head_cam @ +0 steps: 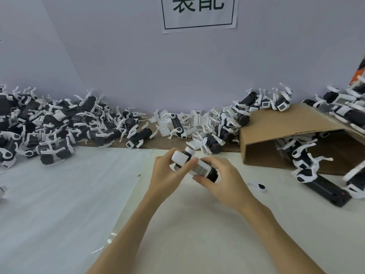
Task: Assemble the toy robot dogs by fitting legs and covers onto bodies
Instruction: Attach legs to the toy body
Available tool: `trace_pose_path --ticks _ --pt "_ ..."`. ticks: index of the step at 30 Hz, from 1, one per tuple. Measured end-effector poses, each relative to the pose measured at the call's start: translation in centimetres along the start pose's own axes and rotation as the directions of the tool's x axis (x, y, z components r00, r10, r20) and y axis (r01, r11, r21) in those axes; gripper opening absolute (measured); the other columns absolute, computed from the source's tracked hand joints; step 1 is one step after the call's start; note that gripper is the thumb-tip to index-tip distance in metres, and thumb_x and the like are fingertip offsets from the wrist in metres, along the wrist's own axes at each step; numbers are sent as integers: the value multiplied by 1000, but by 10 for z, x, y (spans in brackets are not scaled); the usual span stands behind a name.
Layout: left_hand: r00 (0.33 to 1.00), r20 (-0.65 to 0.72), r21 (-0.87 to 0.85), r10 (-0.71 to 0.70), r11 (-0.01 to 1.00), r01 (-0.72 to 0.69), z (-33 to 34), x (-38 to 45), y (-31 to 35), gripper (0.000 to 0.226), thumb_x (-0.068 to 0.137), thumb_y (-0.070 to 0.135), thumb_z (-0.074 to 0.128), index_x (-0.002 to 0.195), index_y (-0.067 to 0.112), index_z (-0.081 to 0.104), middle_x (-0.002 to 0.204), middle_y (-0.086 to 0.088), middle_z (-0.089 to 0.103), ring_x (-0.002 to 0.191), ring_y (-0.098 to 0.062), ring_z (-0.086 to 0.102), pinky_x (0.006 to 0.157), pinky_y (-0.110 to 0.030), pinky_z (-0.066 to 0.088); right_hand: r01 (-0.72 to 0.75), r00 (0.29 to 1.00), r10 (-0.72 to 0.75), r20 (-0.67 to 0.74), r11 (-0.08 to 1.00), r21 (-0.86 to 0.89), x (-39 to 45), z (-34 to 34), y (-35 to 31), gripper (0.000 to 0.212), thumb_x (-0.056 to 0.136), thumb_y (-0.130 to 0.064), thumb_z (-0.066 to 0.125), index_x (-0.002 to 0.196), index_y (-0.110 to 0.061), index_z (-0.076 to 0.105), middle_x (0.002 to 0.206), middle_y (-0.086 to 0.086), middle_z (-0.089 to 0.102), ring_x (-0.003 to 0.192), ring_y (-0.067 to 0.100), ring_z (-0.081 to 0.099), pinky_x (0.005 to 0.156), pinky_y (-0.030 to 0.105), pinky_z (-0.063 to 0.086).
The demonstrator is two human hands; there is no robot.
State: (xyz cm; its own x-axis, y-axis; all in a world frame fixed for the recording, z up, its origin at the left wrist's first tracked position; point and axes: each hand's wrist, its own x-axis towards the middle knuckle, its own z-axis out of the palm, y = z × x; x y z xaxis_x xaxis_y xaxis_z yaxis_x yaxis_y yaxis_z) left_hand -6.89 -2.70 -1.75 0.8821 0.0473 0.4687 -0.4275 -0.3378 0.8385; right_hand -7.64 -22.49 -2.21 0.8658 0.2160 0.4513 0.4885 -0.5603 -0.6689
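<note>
Desk [197,224] under white sheeting. Back-left corner: heap of black-white toy dogs [49,123]. Back edge, centre: white covers [189,119]. Right edge: cardboard box [286,133] on side, spilling dogs; loose leg [257,186] just beside.

We see an evenly lit, fairly bright scene with soft, cool light and only weak shadows under the hands. The wide-angle lens bends the wall [118,56] and the table [59,214] edges toward the corners. The centre is reasonably sharp, but the toy pile [39,123] at the left and the parts at the right edge look smeared.
</note>
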Motion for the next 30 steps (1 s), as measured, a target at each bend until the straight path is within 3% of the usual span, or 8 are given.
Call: trace_pose_path --ticks 4,6,8,12,15,21,26,30 --pt "995 -87 62 -38 997 43 4 -1 0 35 83 63 76 85 28 71 76 11 72 73 -5 64 66 -25 47 81 994 -95 -49 968 -237 -1 17 -3 57 84 -32 85 134 -25 57 129 -10 51 121 13 48 93 31 50" --pt "979 -53 429 197 890 -156 2 -2 -2 55 84 79 64 94 25 67 83 15 65 85 -10 56 78 -24 41 59 996 -64 -61 995 -77 0 17 2 45 90 -22 80 131 -24 59 123 -12 58 114 9 56 89 29 51" --pt "950 70 539 304 790 -292 -4 -1 -3 70 85 84 57 116 22 63 106 14 59 103 -14 50 92 -28 38 -25 998 15 62 986 165 1 8 9 41 96 -22 74 133 -30 57 116 -18 65 109 3 63 88 22 52" --pt "960 254 175 114 971 -162 -4 -6 5 65 84 73 69 136 35 58 122 25 64 121 -7 56 100 -17 42 -121 960 59 274 969 214 -1 -3 18 55 103 -25 65 142 -56 42 126 -30 63 119 -7 59 100 17 49" --pt "988 106 170 108 977 -125 10 -14 16 57 82 68 72 126 33 65 107 22 69 110 -2 58 99 -38 52 -36 991 24 135 995 88 -1 1 16 68 99 -27 68 156 -45 35 144 -25 52 126 -10 51 94 3 38" --pt "997 22 191 78 978 -81 30 -20 27 63 76 74 72 123 33 60 110 24 66 112 11 53 105 -38 46 85 988 -109 -114 977 -198 2 -1 12 62 97 -11 66 151 -34 50 111 -6 73 83 19 61 71 34 51" --pt "997 60 -94 -47 994 53 32 -20 29 36 99 59 59 116 29 70 110 13 76 109 -9 69 97 -38 53 37 999 -37 -16 999 -3 2 -8 23 64 96 0 65 151 -31 51 138 -10 64 124 10 62 105 34 52" --pt "984 106 -208 -144 964 164 26 -14 25 23 105 46 61 103 27 74 96 14 75 93 -6 69 80 -22 53 35 999 -38 30 996 80 2 -6 28 59 97 -6 66 145 -39 53 129 -14 65 114 -1 59 96 21 51"
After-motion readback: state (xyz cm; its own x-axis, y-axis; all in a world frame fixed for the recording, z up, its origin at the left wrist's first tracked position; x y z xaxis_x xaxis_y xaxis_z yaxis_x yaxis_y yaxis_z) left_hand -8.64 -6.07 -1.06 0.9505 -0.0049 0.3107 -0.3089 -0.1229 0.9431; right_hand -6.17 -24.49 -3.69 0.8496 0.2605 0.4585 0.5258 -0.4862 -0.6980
